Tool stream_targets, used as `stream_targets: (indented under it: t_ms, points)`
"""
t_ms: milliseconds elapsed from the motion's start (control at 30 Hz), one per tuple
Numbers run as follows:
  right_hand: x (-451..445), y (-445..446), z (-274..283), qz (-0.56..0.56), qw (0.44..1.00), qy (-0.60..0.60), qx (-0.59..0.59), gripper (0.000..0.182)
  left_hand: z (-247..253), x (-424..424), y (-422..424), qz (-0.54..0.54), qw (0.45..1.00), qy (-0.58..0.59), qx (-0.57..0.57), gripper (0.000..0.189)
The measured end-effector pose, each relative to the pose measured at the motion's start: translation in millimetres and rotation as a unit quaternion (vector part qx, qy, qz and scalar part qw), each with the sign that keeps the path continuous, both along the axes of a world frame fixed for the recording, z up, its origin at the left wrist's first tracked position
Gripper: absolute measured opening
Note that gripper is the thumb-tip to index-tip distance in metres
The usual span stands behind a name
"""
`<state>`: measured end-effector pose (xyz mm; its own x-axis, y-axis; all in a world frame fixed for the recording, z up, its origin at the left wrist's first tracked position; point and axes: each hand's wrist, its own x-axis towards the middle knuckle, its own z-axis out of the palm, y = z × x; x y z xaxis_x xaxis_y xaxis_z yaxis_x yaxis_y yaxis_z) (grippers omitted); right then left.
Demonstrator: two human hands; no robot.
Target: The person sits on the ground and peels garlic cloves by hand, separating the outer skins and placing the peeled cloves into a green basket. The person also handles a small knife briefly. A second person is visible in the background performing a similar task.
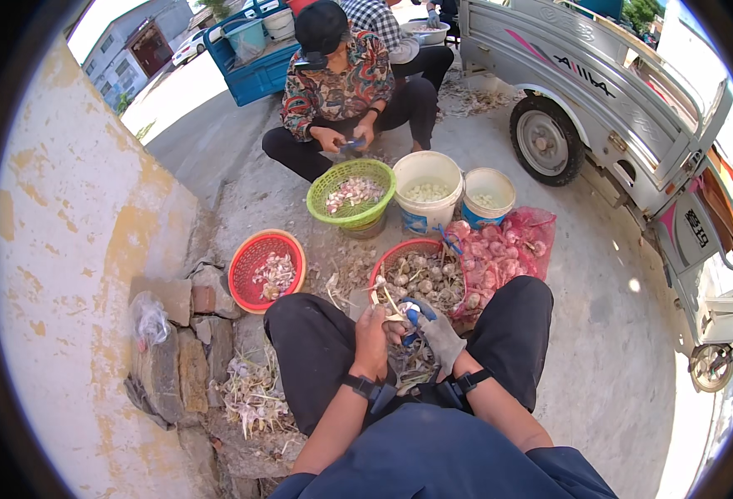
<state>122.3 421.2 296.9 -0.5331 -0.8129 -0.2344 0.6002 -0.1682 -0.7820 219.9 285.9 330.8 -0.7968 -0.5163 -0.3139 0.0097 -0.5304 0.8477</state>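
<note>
Between my knees, my left hand (376,334) is bare and closed around a garlic bulb (398,312) with pale stalks sticking up. My right hand (434,330), in a grey and blue work glove, meets it at the bulb; its fingers also hold something blue, partly hidden, whose kind I cannot tell. Just beyond both hands stands a red plastic basket (384,261) of garlic bulbs. A red mesh sack (510,249) full of garlic leans on its right side. Farther left, a smaller red basket (237,280) holds separated cloves. Peelings lie beneath my hands.
A green basket (318,211) of cloves and two white buckets (432,209) with peeled cloves stand ahead. Behind them a person (341,93) sits working. A wall (92,249) and stacked stones (160,368) are left; a grey cargo tricycle (591,81) is right. Discarded stalks (257,399) lie left.
</note>
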Motion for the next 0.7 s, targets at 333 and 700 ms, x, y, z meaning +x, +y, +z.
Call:
stream_targets:
  t_ms: [333, 700]
  points:
    - [10.0, -5.5, 21.8, -0.028, 0.999, 0.001, 0.036, 0.038, -5.8, -2.4, -0.1, 0.081, 0.991, 0.038, 0.103, 0.026]
    - [8.0, 3.6, 39.9, 0.036, 0.958, -0.226, -0.175, 0.037, 19.7, -0.4, -3.1, 0.019, 0.941, 0.117, 0.318, 0.032]
